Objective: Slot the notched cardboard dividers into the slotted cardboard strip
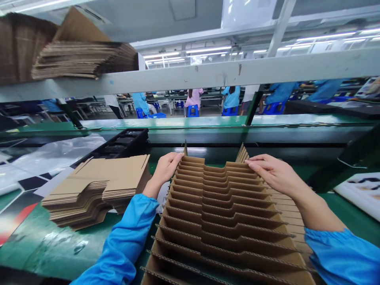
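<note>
A cardboard divider grid point(219, 213) stands on the green bench in front of me, its notched cross pieces set upright in a long row. My left hand point(168, 168) pinches the far left corner of the last cross piece, where it meets a side strip. On the opposite corner, my right hand point(271, 172) has its thumb and fingers closed on the same far piece. Several slotted strips point(286, 209) lie along the right side of the grid, below my right wrist. To the left rests a stack of notched cardboard sheets point(109, 178).
Behind the stack is a black tray point(118, 146), with clear plastic film point(56, 156) beside it. More cardboard point(86, 55) is piled on a raised shelf point(190, 73) crossing overhead. A green post point(350, 158) rises at right. Several people sit at benches beyond.
</note>
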A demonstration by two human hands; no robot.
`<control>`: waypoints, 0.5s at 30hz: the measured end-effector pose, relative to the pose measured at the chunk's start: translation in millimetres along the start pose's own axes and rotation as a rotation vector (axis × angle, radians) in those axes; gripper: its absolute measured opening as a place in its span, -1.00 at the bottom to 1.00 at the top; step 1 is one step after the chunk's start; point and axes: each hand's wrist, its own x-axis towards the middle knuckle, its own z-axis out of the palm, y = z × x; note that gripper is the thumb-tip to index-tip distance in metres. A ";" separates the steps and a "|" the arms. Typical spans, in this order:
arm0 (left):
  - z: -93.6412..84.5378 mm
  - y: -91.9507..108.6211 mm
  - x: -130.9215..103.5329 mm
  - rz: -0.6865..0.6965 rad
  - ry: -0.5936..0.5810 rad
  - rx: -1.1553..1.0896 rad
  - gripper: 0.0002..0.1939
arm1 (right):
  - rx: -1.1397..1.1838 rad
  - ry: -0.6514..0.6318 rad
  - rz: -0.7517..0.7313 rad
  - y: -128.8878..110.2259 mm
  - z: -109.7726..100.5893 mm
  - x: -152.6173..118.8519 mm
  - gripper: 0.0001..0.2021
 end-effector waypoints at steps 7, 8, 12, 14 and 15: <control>-7.0 3.2 -0.3 -0.186 -0.090 0.011 -0.33 | -0.009 -0.063 0.022 9.3 0.0 0.8 -0.32; -8.0 6.7 -0.9 -0.176 -0.093 0.033 -0.35 | 0.001 -0.079 0.028 9.6 -0.3 0.9 -0.30; -11.4 21.4 -4.8 -0.131 -0.142 0.105 -0.43 | 0.077 -0.117 -0.010 4.7 -4.9 1.1 -0.29; -13.0 26.0 -9.0 -0.120 -0.163 0.142 -0.50 | 0.084 -0.122 -0.025 0.2 -8.5 0.9 -0.31; -13.9 28.0 -12.4 -0.115 -0.170 0.162 -0.54 | 0.082 -0.128 -0.028 -2.0 -10.3 0.5 -0.32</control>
